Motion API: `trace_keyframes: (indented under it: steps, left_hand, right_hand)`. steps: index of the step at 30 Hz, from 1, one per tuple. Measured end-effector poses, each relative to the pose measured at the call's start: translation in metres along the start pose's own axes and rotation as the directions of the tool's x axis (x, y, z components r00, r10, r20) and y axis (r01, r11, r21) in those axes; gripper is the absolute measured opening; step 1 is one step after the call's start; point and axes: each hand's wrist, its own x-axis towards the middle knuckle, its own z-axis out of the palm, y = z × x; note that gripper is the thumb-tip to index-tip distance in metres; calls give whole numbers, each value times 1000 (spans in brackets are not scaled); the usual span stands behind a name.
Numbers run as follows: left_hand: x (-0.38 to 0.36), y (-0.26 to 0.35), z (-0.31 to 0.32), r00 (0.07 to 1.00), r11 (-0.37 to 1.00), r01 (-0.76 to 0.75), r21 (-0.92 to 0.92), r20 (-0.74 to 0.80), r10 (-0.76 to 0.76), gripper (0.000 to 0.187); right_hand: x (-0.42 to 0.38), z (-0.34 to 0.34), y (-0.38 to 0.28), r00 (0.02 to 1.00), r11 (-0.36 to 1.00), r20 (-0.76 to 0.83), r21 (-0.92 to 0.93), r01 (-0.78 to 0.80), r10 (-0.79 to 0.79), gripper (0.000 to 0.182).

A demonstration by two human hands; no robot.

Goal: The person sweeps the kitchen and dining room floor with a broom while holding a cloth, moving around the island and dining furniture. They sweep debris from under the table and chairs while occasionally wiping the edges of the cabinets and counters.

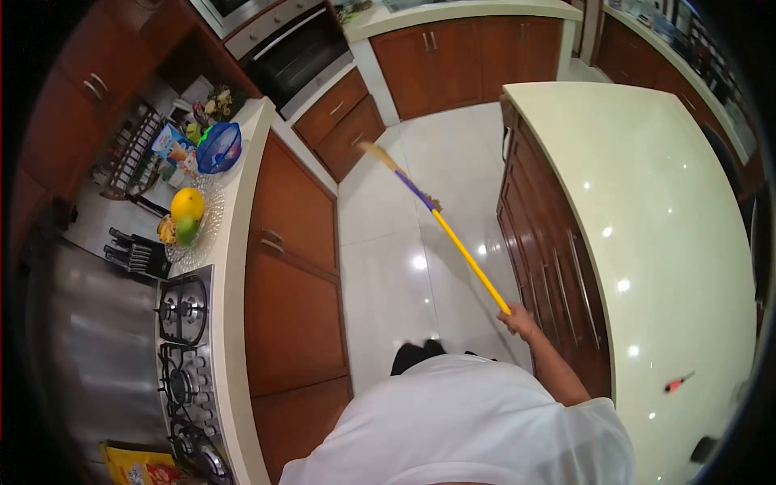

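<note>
Right hand (519, 321), just left of the island (679, 202), is closed around the broom's (472, 261) near end. The broom slants forward and left, away from the island, bristles toward the drawers (349, 139). Open floor (384, 291) runs between the island and the left counter (234, 323). Debris (436, 202) lies by the purple section; beyond, forward-left of the island, is the oven (299, 61).

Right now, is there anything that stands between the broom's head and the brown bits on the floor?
Nothing visible stands between the broom's head and the brown bits on the floor. The stick, in the right hand, crosses the view beside them and may hide some.
</note>
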Motion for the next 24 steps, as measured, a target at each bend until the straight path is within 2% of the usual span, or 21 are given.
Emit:
trace_keyframes:
  steps: [1, 2, 4, 5, 11, 15, 16, 17, 19, 21, 23, 24]
  left_hand:
    - [12, 10, -7, 1000, 1000, 15, -20, -1, -15, 31]
    - [26, 21, -11, 1000, 999, 29, -41, -3, -29, 31]
    - [56, 45, -19, 999, 997, 53, -61, 12, -52, 32]
    - [76, 57, -22, 998, 996, 59, -66, 24, -57, 33]
    - [219, 136, -78, 997, 998, 62, -27, 56, -60, 37]
    - [321, 215, -152, 996, 996, 77, 35, 31, -78, 39]
    - [304, 262, -189, 998, 973, 37, -226, -33, -46, 33]
    - [295, 308, -222, 999, 981, -32, -192, -37, 25, 31]
    - [324, 334, -254, 997, 969, -44, -244, -70, 27, 30]
    - [344, 357, -262, 995, 953, -44, -299, -100, 15, 30]
    - [338, 392, -283, 986, 929, -56, -366, -164, -5, 22]
    - [340, 400, -284, 952, 889, -231, -395, -280, 123, 27]
  right_hand:
    - [25, 2, -21, 993, 987, 117, 156, -51, 33, 14]
    - [51, 4, -40, 989, 987, 139, 145, -69, 49, 14]
    - [102, -1, -80, 979, 930, 191, 339, -141, 79, 14]
    - [128, 2, -91, 976, 934, 195, 320, -157, 97, 14]
    - [276, 7, -174, 969, 940, -57, 266, -216, 239, 13]
    - [377, -25, -231, 955, 941, -180, 289, -178, 236, 13]
    - [400, -32, -247, 937, 919, -218, 346, -187, 273, 13]
    - [419, -40, -266, 923, 920, -256, 343, -189, 286, 12]
    - [464, -57, -288, 909, 920, -283, 333, -206, 306, 12]
    - [522, -76, -285, 830, 916, -458, 375, -144, 318, 11]
    - [580, -101, -290, 817, 897, -465, 420, -134, 340, 12]
    - [614, -116, -288, 805, 897, -483, 421, -132, 345, 12]
